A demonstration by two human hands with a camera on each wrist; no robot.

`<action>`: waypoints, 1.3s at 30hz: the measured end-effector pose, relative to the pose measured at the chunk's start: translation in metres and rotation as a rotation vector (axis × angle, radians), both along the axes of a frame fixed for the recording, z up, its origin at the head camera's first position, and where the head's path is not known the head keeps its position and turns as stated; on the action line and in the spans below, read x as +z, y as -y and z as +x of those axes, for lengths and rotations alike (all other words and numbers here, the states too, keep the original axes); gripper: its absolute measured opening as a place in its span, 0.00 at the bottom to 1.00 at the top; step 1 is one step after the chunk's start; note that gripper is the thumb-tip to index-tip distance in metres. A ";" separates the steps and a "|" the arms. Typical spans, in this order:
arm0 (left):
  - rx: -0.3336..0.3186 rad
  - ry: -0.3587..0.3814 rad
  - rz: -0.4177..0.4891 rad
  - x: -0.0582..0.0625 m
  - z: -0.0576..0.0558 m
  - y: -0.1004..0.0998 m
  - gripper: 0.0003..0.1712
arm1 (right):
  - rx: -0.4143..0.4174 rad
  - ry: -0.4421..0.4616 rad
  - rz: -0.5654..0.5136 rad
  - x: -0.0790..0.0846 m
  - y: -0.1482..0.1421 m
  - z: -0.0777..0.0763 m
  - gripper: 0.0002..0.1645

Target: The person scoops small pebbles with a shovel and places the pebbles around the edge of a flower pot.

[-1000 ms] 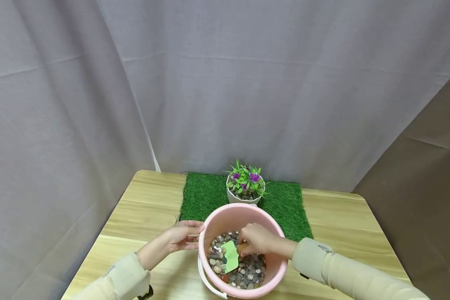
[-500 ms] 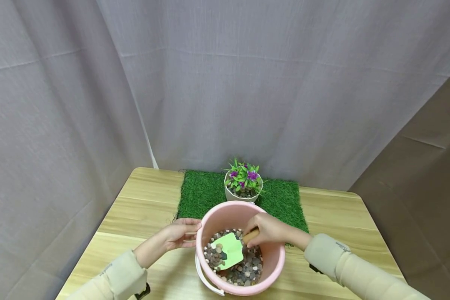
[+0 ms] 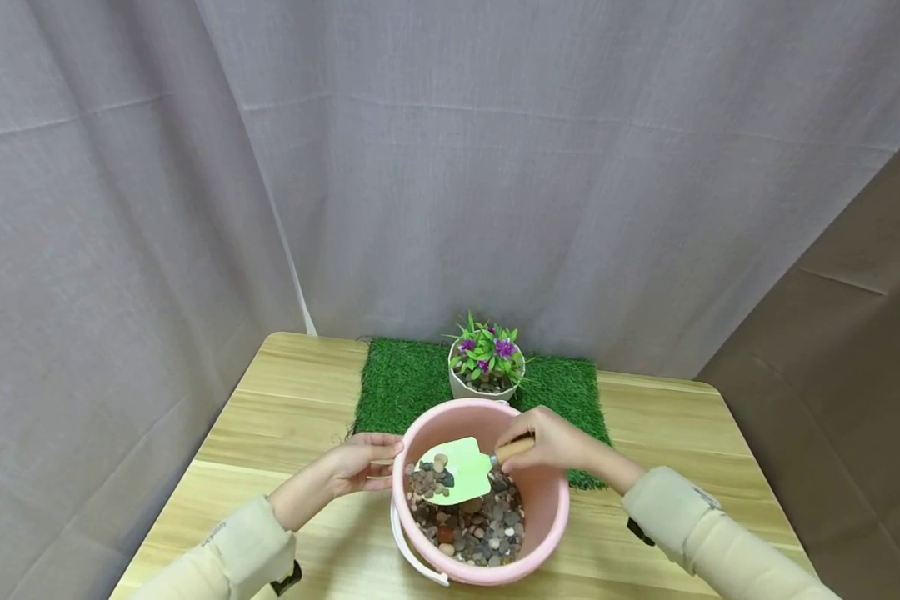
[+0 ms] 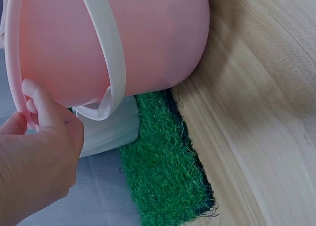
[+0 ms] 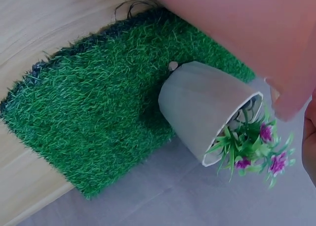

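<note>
In the head view a pink bucket (image 3: pixel 551 537) stands near the table's front, with pebbles (image 3: pixel 487 529) covering its bottom. My left hand (image 3: pixel 348 468) pinches the bucket's left rim between thumb and fingers, as the left wrist view also shows (image 4: pixel 44 152). Inside the bucket, raised above the stones, is a garden trowel (image 3: pixel 471 473) with a light green blade and wooden handle. My right hand (image 3: pixel 551 442) grips that handle at the bucket's right side. Several pebbles lie on the blade's left end. Only a sliver of the right hand shows in the right wrist view.
Behind the bucket, a white pot (image 5: pixel 202 102) with purple flowers stands on a green artificial grass mat (image 5: pixel 98 97). The bucket's white handle (image 4: pixel 111 48) hangs down outside. All rests on a wooden table (image 3: pixel 270 425), with grey curtain (image 3: pixel 495 167) beyond.
My right hand has lifted the trowel up out of the pebbles, with several of them on its blade. The left hand has kept its place on the bucket rim.
</note>
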State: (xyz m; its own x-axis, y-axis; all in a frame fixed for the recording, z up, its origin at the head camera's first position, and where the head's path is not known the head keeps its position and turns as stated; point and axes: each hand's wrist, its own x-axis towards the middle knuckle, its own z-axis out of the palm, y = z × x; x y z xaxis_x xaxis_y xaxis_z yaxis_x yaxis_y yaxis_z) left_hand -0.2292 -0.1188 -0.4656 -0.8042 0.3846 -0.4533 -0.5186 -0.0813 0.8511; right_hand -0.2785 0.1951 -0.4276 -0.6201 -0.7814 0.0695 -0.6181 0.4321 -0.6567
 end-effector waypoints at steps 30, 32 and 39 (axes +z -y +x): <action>-0.007 0.030 0.038 0.001 -0.001 0.001 0.13 | -0.179 -0.061 -0.021 0.010 -0.047 -0.011 0.16; -0.007 0.024 0.024 0.001 -0.001 0.001 0.13 | -0.195 -0.051 -0.027 0.011 -0.052 -0.012 0.17; -0.005 0.011 0.019 0.002 0.000 0.002 0.11 | -0.261 -0.074 -0.027 0.016 -0.070 -0.021 0.16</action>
State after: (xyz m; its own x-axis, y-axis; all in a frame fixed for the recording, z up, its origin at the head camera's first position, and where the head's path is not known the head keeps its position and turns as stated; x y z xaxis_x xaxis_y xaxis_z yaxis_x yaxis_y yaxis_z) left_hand -0.2297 -0.1206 -0.4640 -0.7972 0.3973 -0.4546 -0.5284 -0.0949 0.8437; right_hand -0.2991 0.2649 -0.4113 -0.7929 -0.5929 0.1405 -0.5346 0.5663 -0.6274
